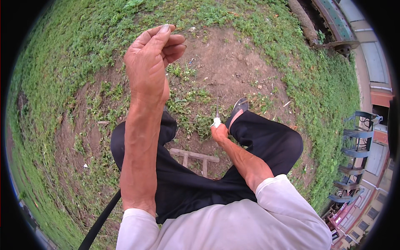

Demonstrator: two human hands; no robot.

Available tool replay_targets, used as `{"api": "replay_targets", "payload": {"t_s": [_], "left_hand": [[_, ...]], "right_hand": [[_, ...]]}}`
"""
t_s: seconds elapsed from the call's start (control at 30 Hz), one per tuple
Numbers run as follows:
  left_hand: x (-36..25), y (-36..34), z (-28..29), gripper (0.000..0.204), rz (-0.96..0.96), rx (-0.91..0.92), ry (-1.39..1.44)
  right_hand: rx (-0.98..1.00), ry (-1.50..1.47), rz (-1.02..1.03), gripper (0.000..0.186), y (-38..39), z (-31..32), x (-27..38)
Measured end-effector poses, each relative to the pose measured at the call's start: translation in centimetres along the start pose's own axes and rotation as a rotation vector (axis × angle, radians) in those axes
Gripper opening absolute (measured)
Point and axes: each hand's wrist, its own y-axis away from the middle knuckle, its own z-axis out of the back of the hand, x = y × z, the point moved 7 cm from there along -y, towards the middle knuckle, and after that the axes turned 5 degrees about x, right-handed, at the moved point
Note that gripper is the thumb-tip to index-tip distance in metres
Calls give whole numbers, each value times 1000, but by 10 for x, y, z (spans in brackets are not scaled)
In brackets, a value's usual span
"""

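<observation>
- Head view, item one: white bundle [216, 122], small, gathered at the base of a thin rod [217, 111]; located above the bare soil patch [239, 58], towards its near edge, between the feet; exact kind cannot be told.
- Right hand [219, 132]: fingers closed round the bundle's near end; rod pointing away from the body.
- Left hand [148, 62]: raised, fingers curled, thumb against the index finger; whether anything fine is pinched there cannot be told.
- Grey sandal [240, 105]: worn on the right foot, just beside the rod.
- Wooden frame [200, 156]: one crossbar, two short bars; between the legs, nearer the body than the soil patch's near edge.
- Blue metal implement [354, 154]: curved bands; at the grass's right edge, well apart.
- Handling note, by judgement: a firm, steady right grip, the rod held clear of the sandal, and an unhurried left hand would serve best.
</observation>
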Motion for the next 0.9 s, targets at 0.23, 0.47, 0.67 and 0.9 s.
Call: {"api": "replay_targets", "payload": {"t_s": [0.23,0.47,0.67,0.9], "left_hand": [[0,0,4,22,0,-3,-1],[-2,0,6,22,-5,-5,20],[-2,1,9,22,-1,-7,4],[2,1,2,22,13,14,11]], "right_hand": [[111,37,40,44,35,-16,-6],[-121,-85,46,40,7,4,4],[117,94,199,41,20,-30,19],[126,11,248,40,34,-60,1]]}}
